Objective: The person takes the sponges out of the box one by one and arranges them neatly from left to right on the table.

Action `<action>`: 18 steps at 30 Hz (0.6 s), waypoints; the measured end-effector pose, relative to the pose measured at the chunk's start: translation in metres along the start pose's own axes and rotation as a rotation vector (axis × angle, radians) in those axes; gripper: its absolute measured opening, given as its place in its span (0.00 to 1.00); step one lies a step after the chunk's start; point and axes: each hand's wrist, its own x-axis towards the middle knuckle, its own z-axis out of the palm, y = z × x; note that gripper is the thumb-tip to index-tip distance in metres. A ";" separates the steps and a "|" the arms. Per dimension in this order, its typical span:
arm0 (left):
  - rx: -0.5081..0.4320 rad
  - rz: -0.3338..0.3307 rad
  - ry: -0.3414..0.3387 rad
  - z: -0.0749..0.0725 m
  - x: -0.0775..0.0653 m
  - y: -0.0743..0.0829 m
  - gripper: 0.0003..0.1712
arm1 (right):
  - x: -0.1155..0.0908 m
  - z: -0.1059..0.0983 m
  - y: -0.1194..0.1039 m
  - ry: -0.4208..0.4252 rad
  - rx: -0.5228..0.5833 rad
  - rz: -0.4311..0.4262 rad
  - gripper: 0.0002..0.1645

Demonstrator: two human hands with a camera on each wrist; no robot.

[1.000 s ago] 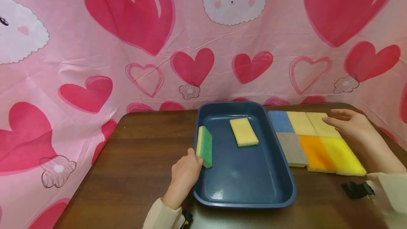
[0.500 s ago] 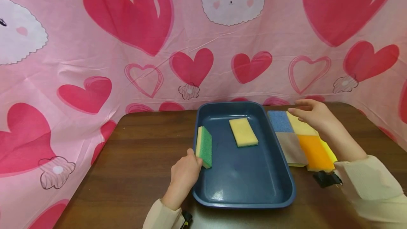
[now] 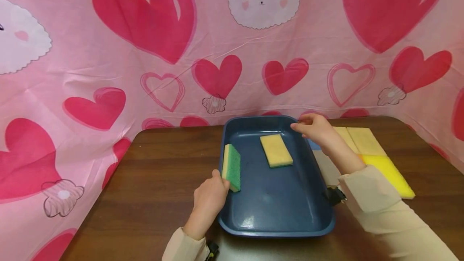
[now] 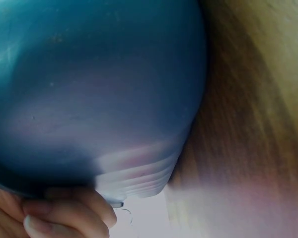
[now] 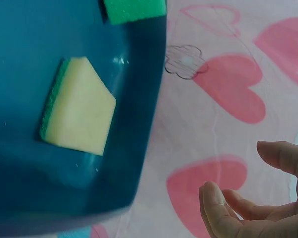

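Observation:
My left hand (image 3: 210, 196) grips the left rim of a deep blue rectangular tray (image 3: 270, 204), its fingers (image 4: 72, 213) curled under the rim in the left wrist view. Against the tray's left wall a sponge (image 3: 233, 169) stands on edge, green scouring side facing inward; the left thumb is at its near corner. Another sponge (image 3: 276, 151) lies flat inside, cream side up, green beneath. My right hand (image 3: 320, 130) hovers at the tray's far right corner. In the right wrist view its thumb and fingers are apart, with nothing between them.
Right of the tray, several sponges lie side by side: pale yellow (image 3: 366, 142), bright yellow (image 3: 389, 172), grey (image 3: 326, 168) and blue (image 3: 313, 145), partly behind the right arm. Pink heart-patterned cloth (image 3: 250, 47) hangs behind the brown wooden table (image 3: 170, 164).
My right hand has moved left, from above the sponges at the right to the tray's far right corner. The left hand, the tray and the sponges keep their places.

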 end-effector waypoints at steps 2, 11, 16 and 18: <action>0.000 -0.006 -0.009 -0.001 0.000 0.000 0.08 | 0.003 0.006 -0.002 -0.014 0.000 0.014 0.41; -0.012 -0.016 -0.039 -0.001 0.001 0.000 0.08 | 0.018 0.030 0.003 -0.064 -0.029 0.067 0.40; -0.004 -0.016 -0.041 -0.001 0.001 0.001 0.09 | 0.028 0.042 0.010 -0.051 -0.062 0.077 0.39; -0.003 -0.017 -0.046 -0.002 0.001 0.001 0.08 | 0.031 0.045 0.013 -0.045 -0.087 0.083 0.38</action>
